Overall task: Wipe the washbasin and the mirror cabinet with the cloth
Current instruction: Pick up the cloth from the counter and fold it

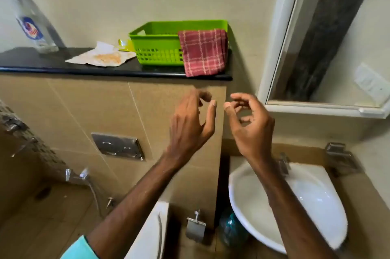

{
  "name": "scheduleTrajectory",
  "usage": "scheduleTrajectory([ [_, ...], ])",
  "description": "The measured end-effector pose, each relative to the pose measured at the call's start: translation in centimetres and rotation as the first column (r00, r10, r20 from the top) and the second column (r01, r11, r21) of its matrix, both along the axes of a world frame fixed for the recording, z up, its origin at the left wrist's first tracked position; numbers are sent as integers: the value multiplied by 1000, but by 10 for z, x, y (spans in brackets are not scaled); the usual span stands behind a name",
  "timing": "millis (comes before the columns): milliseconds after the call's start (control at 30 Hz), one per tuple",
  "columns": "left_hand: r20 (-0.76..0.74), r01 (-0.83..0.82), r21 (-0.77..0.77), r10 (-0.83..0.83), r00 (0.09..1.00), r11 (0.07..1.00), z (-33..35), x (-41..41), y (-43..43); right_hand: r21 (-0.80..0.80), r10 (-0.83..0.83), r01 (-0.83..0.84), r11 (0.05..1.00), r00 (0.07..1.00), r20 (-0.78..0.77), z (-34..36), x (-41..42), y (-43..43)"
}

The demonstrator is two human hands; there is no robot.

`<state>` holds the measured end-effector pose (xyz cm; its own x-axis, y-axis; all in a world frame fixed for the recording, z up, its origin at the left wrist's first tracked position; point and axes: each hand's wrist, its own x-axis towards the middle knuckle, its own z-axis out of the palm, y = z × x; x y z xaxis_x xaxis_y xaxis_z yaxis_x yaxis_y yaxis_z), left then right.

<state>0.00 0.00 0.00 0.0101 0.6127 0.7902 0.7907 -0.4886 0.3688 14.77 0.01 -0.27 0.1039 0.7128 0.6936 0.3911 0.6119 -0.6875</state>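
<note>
Two fixtures at right: mirror cabinet (329,47) on the wall, white washbasin (312,199) below it. Black tabletop (63,64) at upper left, bearing a green basket (156,52). Red checked cloth (202,54) draped over the basket's right end, hanging to the tabletop edge. Left hand (190,123) and right hand (249,123) raised side by side below the cloth, fingers loosely curled, holding nothing.

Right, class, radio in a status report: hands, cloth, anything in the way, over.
Left hand and right hand both empty, loosely curled, below the shelf. Cloth untouched, draped over green basket rim. Nothing between hands and cloth.
</note>
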Motion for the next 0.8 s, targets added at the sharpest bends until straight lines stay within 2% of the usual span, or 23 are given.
scheduleTrajectory([
  [133, -26, -103, 251, 113, 993, 963, 47, -23, 37, 185, -60, 65, 981, 998, -31, 48, -19, 37],
  [200, -36, -131, 295, 148, 988, 947, 65, -33, 56, 206, -104, 100, 973, 995, 8, 61, -30, 59],
  [267, -38, -159, 282, 176, 984, 946, 77, -43, 75, 152, -147, 142, 978, 989, 24, 65, -39, 80],
  [333, -65, -191, 223, 210, 976, 956, 84, -54, 95, 26, -176, 175, 984, 984, 34, 63, -47, 96],
  [467, -211, -238, 162, 269, 940, 958, 77, -65, 119, -163, -152, 155, 974, 988, 29, 57, -54, 115],
  [633, -260, -181, 179, 224, 939, 967, 81, -76, 126, -268, -201, 218, 938, 975, 92, 71, -50, 118],
  [800, -337, -109, 109, 140, 931, 988, 83, -87, 124, -277, -254, 287, 917, 956, 149, 78, -50, 104],
])
